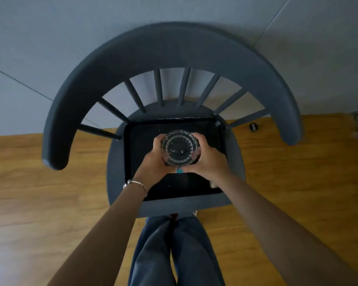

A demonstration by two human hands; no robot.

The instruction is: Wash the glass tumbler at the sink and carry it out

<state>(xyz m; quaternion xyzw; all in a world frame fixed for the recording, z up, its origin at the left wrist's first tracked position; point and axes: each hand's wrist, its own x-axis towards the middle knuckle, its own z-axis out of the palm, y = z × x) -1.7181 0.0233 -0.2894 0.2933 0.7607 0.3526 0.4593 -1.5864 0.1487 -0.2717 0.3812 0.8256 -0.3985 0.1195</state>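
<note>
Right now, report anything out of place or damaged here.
Nothing looks broken or spilled. One oddity: the black tray sits on a chair seat, slightly skewed. Both hands hold the glass tumbler over it.

The head camera looks steeply down, close above a chair (174, 65) and floor (39, 193).

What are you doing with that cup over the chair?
A person is holding a glass tumbler with both hands, the left hand and right hand wrapped around its sides. It is held over a black tray that sits on the seat of a dark chair. No sink shows here.
</note>
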